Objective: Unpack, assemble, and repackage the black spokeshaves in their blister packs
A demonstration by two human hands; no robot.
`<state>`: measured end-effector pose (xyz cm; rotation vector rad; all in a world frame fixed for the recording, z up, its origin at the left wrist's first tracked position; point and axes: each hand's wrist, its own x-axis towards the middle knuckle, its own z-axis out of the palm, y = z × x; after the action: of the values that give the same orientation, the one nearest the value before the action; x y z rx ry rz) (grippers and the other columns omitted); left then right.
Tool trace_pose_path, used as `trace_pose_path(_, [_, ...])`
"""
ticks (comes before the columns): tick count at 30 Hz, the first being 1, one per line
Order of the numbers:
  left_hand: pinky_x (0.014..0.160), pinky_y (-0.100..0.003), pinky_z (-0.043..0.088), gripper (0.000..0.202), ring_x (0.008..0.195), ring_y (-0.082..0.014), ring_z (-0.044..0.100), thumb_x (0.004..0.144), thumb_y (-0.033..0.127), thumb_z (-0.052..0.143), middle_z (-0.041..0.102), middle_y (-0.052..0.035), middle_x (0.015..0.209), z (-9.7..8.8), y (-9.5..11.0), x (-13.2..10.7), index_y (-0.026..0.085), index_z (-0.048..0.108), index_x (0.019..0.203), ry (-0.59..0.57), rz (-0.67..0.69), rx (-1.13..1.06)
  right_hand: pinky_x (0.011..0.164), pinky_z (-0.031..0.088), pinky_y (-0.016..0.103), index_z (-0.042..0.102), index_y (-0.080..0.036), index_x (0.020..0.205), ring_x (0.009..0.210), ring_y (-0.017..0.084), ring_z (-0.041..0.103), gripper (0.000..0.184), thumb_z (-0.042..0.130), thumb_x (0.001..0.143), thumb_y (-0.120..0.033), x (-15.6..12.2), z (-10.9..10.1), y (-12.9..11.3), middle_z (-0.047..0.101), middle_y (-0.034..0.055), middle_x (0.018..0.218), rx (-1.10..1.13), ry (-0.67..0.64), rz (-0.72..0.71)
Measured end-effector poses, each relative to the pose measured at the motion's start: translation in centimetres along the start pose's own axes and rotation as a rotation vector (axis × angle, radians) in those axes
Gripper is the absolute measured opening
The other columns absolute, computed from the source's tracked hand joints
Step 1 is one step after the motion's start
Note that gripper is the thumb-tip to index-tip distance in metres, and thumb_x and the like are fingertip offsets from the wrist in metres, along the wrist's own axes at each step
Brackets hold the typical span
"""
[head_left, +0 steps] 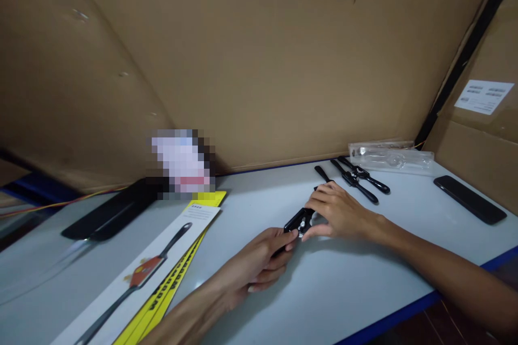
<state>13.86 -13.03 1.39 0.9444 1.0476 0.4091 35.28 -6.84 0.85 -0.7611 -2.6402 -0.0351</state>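
Near the middle of the table I hold a black spokeshave (298, 221) with small bright metal parts at its centre. My left hand (265, 259) is closed around its near handle, the thumb lying along the top. Over the far part arches my right hand (332, 210), fingers curled on the tool and thumb by the metal parts; its palm hides the far handle. Just beyond lie two more black spokeshaves, one (356, 182) nearer and one (374, 179) behind it. A black handle (322, 173) also shows, partly covered by my right hand.
Clear plastic blister packs (392, 159) lie at the back right, near a black oblong case (469, 199). Printed cards (162, 226), white and yellow, cover the left side. Behind them are a black tray-like object (113, 215) and a blurred-out item (182, 161). Cardboard (283, 54) walls the back.
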Motion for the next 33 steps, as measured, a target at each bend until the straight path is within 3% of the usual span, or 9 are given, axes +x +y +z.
trace_pose_path(8, [0.032, -0.021, 0.006, 0.042, 0.034, -0.0044, 0.010, 0.085, 0.062, 0.059, 0.025, 0.0143, 0.045, -0.4, -0.6, 0.4, 0.024, 0.041, 0.077, 0.001, 0.008, -0.006, 0.087, 0.042, 0.037, 0.069, -0.015, 0.095, 0.089, 0.021, 0.055, 0.048, 0.065, 0.085, -0.062, -0.1, -0.2, 0.1, 0.070, 0.0054, 0.089, -0.009, 0.028, -0.048])
trace_pose_path(16, [0.034, -0.020, 0.007, 0.043, 0.036, -0.0041, 0.009, 0.084, 0.061, 0.061, 0.024, 0.0143, 0.045, 0.3, -0.1, -0.3, 0.024, 0.042, 0.077, 0.005, 0.028, -0.019, 0.087, 0.042, 0.036, 0.070, -0.017, 0.093, 0.088, 0.021, 0.055, 0.048, 0.067, 0.082, -0.064, -0.1, 0.4, 0.6, 0.071, 0.0051, 0.091, 0.024, 0.051, -0.047])
trace_pose_path(23, [0.034, -0.022, 0.010, 0.055, 0.033, -0.0045, 0.014, 0.073, 0.076, 0.058, 0.025, 0.0136, 0.040, 0.8, -1.7, 1.4, 0.025, 0.037, 0.068, 0.173, 0.131, 0.126, 0.095, 0.042, 0.041, 0.069, -0.015, 0.100, 0.098, 0.025, 0.056, 0.049, 0.067, 0.085, -0.061, -0.2, -0.6, 0.2, 0.071, 0.0082, 0.098, -0.062, 0.080, -0.094])
trace_pose_path(27, [0.039, -0.024, 0.007, 0.052, 0.035, -0.0046, 0.017, 0.074, 0.070, 0.060, 0.023, 0.0123, 0.040, 1.1, -2.3, 2.4, 0.025, 0.036, 0.063, 0.271, 0.242, 0.167, 0.105, 0.038, 0.049, 0.067, -0.015, 0.108, 0.109, 0.028, 0.055, 0.045, 0.064, 0.089, -0.056, 0.0, -0.7, 0.0, 0.071, 0.0098, 0.104, -0.124, 0.108, -0.106])
trace_pose_path(33, [0.044, -0.025, 0.007, 0.049, 0.041, -0.0052, 0.018, 0.078, 0.065, 0.061, 0.024, 0.0117, 0.045, 1.2, -1.8, 1.8, 0.024, 0.036, 0.065, 0.250, 0.254, 0.134, 0.109, 0.035, 0.054, 0.062, -0.013, 0.120, 0.120, 0.031, 0.051, 0.050, 0.064, 0.090, -0.054, -0.1, -0.9, -0.2, 0.065, 0.0160, 0.121, -0.158, 0.147, -0.108])
